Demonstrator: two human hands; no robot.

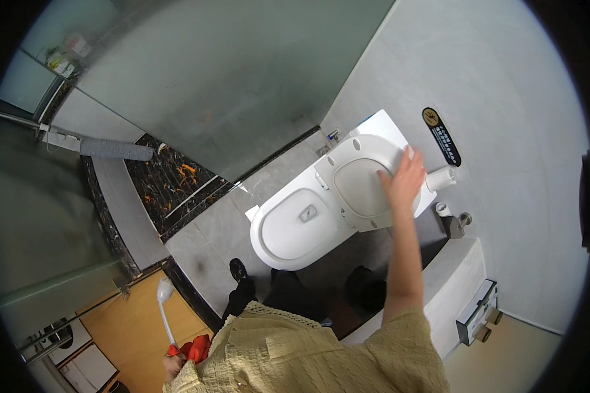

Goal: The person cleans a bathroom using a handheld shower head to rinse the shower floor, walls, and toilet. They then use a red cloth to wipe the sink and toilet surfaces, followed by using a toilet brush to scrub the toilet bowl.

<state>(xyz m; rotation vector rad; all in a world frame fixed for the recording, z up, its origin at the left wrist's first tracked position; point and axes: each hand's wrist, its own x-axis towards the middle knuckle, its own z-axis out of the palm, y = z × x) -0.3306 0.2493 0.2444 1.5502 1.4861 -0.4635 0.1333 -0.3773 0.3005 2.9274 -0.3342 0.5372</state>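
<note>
A white toilet bowl (265, 240) stands before me, with its seat ring (330, 179) and lid (356, 184) raised against the tank (383, 123). My right hand (405, 182) is at the far part of the seat, thumb over the lid and fingers near the outer edge. Whether it grips the ring is hard to see. At the lower left, my left hand (173, 366) holds the white handle of a toilet brush (164, 314), its pale head (165, 290) up. A red cloth (196, 348) is bunched at that same hand.
A white roll (441, 179) is beside the tank, near a wall sign (441, 136) bearing writing. To the right are a metal holder (455, 227) and a ledge (455, 275). Frosted glass panels (216, 88) border a dark marble-patterned floor (177, 182). A grey roller (118, 149) hangs left.
</note>
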